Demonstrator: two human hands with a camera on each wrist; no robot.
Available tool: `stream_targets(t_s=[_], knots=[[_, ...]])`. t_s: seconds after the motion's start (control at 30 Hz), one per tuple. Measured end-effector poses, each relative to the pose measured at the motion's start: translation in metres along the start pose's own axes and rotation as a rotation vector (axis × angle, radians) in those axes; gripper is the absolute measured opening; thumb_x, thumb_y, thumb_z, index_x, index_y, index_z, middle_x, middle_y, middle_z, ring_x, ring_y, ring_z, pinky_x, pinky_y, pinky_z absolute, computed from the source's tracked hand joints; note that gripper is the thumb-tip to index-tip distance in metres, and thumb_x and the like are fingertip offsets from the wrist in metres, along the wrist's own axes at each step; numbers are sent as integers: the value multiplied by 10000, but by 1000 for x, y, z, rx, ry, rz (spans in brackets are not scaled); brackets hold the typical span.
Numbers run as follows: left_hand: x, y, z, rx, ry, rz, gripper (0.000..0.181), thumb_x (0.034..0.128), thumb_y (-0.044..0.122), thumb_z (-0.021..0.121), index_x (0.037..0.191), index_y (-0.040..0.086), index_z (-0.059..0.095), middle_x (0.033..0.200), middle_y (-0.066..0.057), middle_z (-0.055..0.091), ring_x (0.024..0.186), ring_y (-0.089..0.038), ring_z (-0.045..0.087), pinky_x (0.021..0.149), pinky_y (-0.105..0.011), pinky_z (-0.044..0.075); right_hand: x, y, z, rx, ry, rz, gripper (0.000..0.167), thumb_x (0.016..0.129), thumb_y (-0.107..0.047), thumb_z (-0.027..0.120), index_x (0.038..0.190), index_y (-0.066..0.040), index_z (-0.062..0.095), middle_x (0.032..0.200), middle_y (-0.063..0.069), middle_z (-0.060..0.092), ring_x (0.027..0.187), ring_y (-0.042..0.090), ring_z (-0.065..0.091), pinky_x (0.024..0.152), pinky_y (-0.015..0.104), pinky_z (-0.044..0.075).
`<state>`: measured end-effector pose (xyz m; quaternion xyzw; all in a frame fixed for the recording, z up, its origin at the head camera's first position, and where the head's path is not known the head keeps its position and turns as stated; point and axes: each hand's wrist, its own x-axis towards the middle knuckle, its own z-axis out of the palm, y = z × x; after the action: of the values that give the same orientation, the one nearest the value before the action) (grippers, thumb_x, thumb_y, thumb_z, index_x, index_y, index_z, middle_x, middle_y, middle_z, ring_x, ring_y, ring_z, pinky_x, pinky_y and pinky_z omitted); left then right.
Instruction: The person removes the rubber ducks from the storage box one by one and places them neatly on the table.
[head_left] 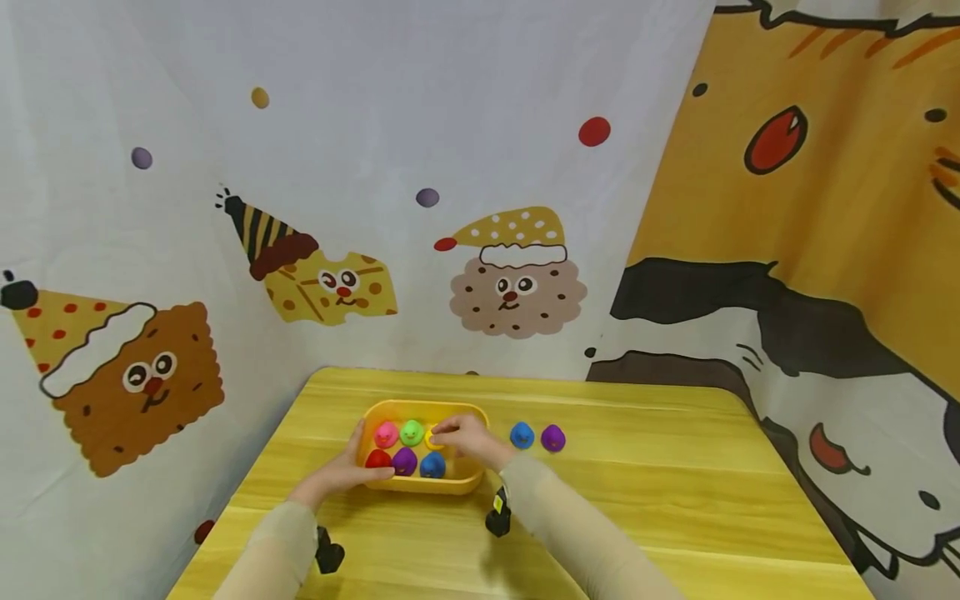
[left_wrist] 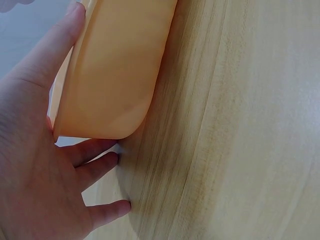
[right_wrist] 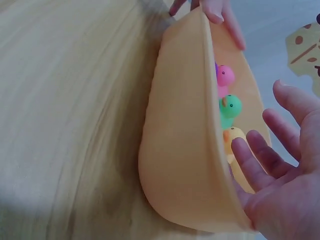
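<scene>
Sleeves nearest the lens, reaching forward over the table. Left grip clasps the near left corner of the tray, thumb along the front rim, other fingers spread around the end. Right grip hangs over the tray's right half, fingers loosely spread, tips at the yellow duck. Light contact or none: cannot tell. No pinch seen.

Yellow duck is inside the tray, at the right fingertips. Leftward from that grip: green duck, then pink duck. Nearer the body, below the fingertips: blue duck; left of that, purple duck; red duck by the left thumb. Outside, right of the right grip: loose blue duck, loose purple duck, both on the table.

Step looks like settling the yellow duck at the end of the far row. To do it well: let it bear on the tray floor before the fingers leave; lift straight up, since a sideways sweep could tip it or nudge the green duck. Leaning on the right rim might tilt the tray. Left grip should steady, not squeeze; the wall may flex.
</scene>
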<state>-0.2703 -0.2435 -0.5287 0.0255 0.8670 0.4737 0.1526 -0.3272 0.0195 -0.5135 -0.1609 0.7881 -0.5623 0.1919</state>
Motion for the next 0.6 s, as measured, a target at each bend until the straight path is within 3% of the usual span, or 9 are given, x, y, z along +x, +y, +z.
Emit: stream_targets(t_s=[0.1,0.27,0.43,0.6], knots=[[-2,4,1,7,5,4,1214,819,403,757,1511,31,-168,1552,-330,-33,1380,-552,99,1079,-683,94,2,6,3,-66,15,-15,311,872,-227,737,1090,-8,705,944,-3,688,973,335,627,783,473,531],[2,-2,2,-10,3,-15,1227,803,410,768,1523,77,-168,1563,-307,-5,1390,-534,108,1085,-677,95,6,13,10,-172,34,-40,199,863,-200,745,1001,-57,736,919,-22,676,863,171,608,761,340,526],[11,-15,0,-32,3,-21,1248,779,419,788,1533,114,-158,1577,-274,-7,1406,-509,100,1100,-655,84,6,15,13,-215,22,-40,210,853,-194,751,997,-41,735,901,-25,673,846,141,600,779,327,521],[13,-17,0,-16,1,-27,1249,785,419,784,1528,111,-172,1582,-259,-47,1415,-498,69,1108,-643,71,5,14,13,-280,11,-66,192,822,-188,775,955,-51,749,868,-39,678,807,108,588,749,285,507]])
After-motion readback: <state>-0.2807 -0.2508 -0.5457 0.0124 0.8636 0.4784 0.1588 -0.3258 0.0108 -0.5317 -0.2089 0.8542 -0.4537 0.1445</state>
